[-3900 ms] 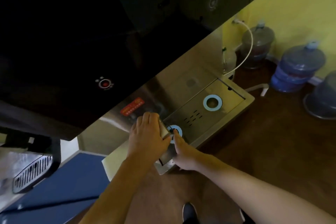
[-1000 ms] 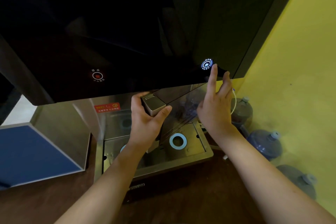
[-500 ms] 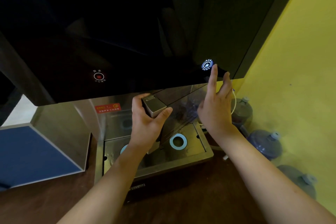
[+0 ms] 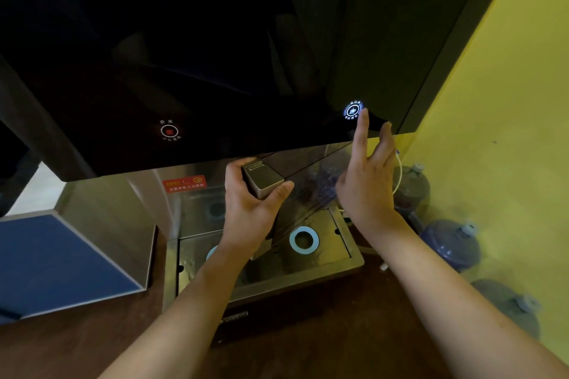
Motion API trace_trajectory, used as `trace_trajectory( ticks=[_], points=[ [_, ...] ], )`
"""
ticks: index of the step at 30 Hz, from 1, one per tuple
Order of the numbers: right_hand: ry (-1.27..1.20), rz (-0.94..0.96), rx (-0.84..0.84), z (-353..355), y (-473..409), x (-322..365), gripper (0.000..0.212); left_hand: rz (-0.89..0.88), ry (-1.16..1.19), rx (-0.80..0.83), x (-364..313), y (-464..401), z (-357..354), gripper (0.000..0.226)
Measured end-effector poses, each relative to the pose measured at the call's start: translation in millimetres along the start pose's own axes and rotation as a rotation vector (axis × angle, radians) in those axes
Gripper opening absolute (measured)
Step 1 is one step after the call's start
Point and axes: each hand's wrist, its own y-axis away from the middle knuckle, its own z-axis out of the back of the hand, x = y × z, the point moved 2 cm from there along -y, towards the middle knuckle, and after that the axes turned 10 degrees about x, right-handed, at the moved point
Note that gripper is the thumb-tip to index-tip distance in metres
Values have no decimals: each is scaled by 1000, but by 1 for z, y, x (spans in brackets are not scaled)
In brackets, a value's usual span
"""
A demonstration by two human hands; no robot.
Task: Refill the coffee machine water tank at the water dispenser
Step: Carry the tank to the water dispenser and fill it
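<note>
A tall water dispenser with a black glass front point(image 4: 215, 71) fills the upper view. My left hand point(image 4: 252, 209) grips the top of the coffee machine water tank point(image 4: 263, 180), a grey-lidded clear container held upright over the steel drip tray point(image 4: 354, 264), under the panel's lower edge. My right hand point(image 4: 366, 181) is raised with fingers apart, its index fingertip touching the lit blue-white button point(image 4: 353, 110) on the panel's right side. A red hot-water button point(image 4: 169, 131) glows on the left side of the panel. Most of the tank's body is hidden behind my left hand.
Two blue rings point(image 4: 303, 240) mark the tray's cup spots. A red warning label point(image 4: 183, 184) sits on the steel back wall. Several large water bottles point(image 4: 451, 243) stand on the floor by the yellow wall point(image 4: 492, 132). A blue-topped surface point(image 4: 55, 258) lies at left.
Since 3.9 s ago the tank went from the tray's left ring to being held up under the panel. My right hand left it for the blue button, staying there over the last second.
</note>
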Motion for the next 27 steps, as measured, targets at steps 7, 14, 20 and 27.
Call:
trace_trajectory(
  ticks=[7,14,20,27],
  points=[
    [-23,2,10,-1,0,-1,110,10,-13,11,2,0,0,72],
    [-37,5,12,-1,0,-2,110,27,-14,-5,4,0,0,72],
    [-32,4,3,-2,-1,-1,109,23,-2,10,1,-1,-1,69],
    [-41,-4,-18,0,0,0,108,12,-5,11,0,0,-1,72]
  ],
)
